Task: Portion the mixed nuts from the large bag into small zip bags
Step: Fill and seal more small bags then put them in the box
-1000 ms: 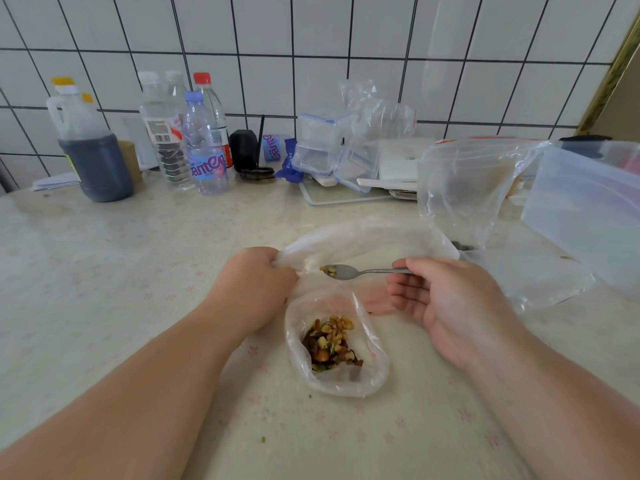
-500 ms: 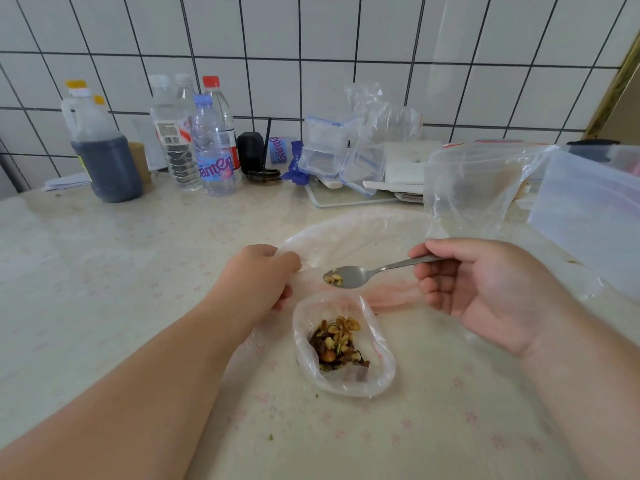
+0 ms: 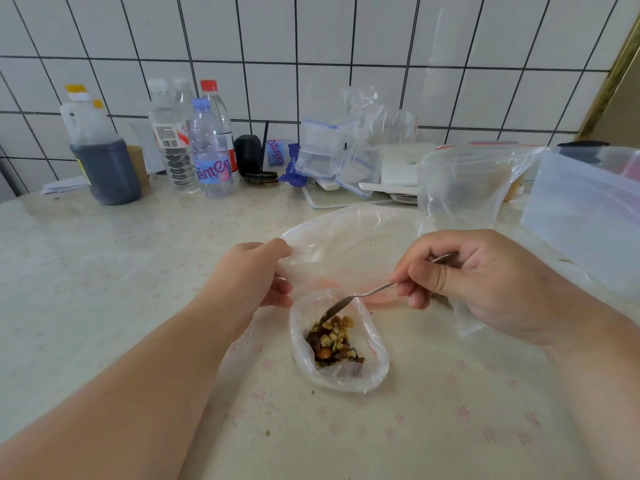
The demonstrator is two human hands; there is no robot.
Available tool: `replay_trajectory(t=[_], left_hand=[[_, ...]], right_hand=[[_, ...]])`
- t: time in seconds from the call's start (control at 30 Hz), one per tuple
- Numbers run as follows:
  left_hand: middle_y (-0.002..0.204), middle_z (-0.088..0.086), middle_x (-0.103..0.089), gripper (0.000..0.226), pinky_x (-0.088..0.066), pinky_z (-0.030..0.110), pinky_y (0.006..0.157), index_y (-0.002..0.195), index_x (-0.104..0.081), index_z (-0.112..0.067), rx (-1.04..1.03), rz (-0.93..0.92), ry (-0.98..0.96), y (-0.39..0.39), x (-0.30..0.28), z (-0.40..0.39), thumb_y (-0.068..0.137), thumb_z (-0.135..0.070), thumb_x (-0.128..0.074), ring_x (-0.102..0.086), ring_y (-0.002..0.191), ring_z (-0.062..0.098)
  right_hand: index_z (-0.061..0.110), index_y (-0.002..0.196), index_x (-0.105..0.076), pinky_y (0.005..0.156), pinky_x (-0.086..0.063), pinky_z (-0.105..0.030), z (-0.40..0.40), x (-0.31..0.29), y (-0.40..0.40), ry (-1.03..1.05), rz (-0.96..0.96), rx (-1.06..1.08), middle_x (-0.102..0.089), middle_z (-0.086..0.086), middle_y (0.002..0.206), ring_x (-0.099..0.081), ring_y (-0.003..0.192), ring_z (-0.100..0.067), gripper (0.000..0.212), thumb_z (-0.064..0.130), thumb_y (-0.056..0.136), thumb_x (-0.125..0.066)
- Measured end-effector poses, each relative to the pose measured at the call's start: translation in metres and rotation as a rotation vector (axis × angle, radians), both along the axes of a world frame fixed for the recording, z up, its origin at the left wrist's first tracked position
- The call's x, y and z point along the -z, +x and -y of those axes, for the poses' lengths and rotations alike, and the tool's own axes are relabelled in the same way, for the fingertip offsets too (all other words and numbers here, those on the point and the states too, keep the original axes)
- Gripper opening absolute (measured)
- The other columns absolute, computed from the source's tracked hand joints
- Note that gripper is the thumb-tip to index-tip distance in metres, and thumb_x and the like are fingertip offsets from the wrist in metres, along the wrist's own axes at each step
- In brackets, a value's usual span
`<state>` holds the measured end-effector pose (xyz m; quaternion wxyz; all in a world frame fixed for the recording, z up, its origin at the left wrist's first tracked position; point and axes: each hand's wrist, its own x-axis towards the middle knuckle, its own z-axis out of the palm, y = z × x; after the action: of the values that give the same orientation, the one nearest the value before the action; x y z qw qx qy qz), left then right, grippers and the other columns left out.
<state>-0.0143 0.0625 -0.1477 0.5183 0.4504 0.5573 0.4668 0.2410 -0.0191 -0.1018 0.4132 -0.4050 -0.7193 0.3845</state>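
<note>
Spoon point(image 3: 349, 301) tip down among the nuts point(image 3: 334, 341) in the small bag point(image 3: 375, 362) on the surface point(image 3: 104, 271), right hand point(image 3: 485, 285) pinching its handle, left hand point(image 3: 252, 282) gripping plastic (whose edge, I can't tell). If that grip slackens, the mouth may collapse and nuts spill.

Glossy metal spoon point(image 3: 349, 301), thin clear plastic small bag point(image 3: 375, 348), smooth glazed wall tiles point(image 3: 270, 29).
</note>
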Motion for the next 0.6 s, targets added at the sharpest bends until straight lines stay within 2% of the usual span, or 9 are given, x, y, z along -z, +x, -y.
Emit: replay_trajectory(t=[0.13,0.27,0.33,0.4,0.5,0.6], left_hand=[[0.080,0.019,-0.062,0.018,-0.053,0.027,0.047,0.101,-0.069,-0.001,0.005,0.041,-0.002,0.000,-0.003,0.001,0.090,-0.015,-0.066,-0.062,0.049,0.021],[0.085,0.023,-0.064,0.018,-0.055,0.028,0.048,0.102,-0.068,0.001,0.005,0.042,-0.002,-0.002,-0.004,0.000,0.093,-0.015,-0.067,-0.064,0.050,0.023],[0.080,0.022,-0.068,0.021,-0.055,0.029,0.049,0.104,-0.068,0.000,0.000,0.034,0.000,-0.003,-0.004,-0.001,0.094,-0.018,-0.068,-0.066,0.052,0.025],[0.070,0.018,-0.071,0.022,-0.056,0.030,0.051,0.102,-0.069,-0.001,-0.005,0.026,0.014,-0.003,-0.003,-0.001,0.095,-0.022,-0.070,-0.067,0.053,0.027],[0.067,0.011,-0.075,0.025,-0.057,0.031,0.054,0.095,-0.070,-0.006,-0.013,-0.002,0.031,-0.003,-0.003,-0.003,0.096,-0.031,-0.070,-0.069,0.054,0.025],[0.076,0.011,-0.079,0.030,-0.056,0.029,0.053,0.094,-0.071,-0.009,0.000,-0.027,0.021,-0.004,-0.001,-0.006,0.097,-0.039,-0.068,-0.069,0.053,0.021]], right_hand=[[0.021,0.084,-0.077,0.069,-0.052,-0.020,0.000,-0.001,0.004,0.024,0.002,0.006,-0.073,-0.012,0.081,-0.067,0.070,-0.017,0.024,0.042,0.080,-0.067],[0.012,0.086,-0.077,0.065,-0.053,-0.026,-0.004,-0.002,0.008,-0.019,-0.228,0.040,-0.071,-0.013,0.078,-0.063,0.066,-0.020,0.022,0.032,0.086,-0.069],[0.011,0.086,-0.078,0.063,-0.053,-0.025,-0.010,0.000,0.010,-0.026,-0.344,0.134,-0.070,-0.012,0.078,-0.063,0.065,-0.019,0.021,0.027,0.088,-0.063],[0.012,0.087,-0.077,0.064,-0.054,-0.024,-0.017,0.006,0.008,-0.014,-0.380,0.256,-0.070,-0.011,0.079,-0.063,0.068,-0.019,0.022,0.021,0.094,-0.058],[0.019,0.091,-0.075,0.069,-0.057,-0.027,-0.025,0.021,-0.001,0.027,-0.215,0.415,-0.073,-0.002,0.078,-0.066,0.072,-0.016,0.024,0.014,0.101,-0.054],[0.030,0.095,-0.074,0.073,-0.051,-0.021,-0.028,0.034,-0.010,0.100,0.101,0.513,-0.075,0.013,0.083,-0.066,0.073,0.000,0.015,0.026,0.098,-0.060]])
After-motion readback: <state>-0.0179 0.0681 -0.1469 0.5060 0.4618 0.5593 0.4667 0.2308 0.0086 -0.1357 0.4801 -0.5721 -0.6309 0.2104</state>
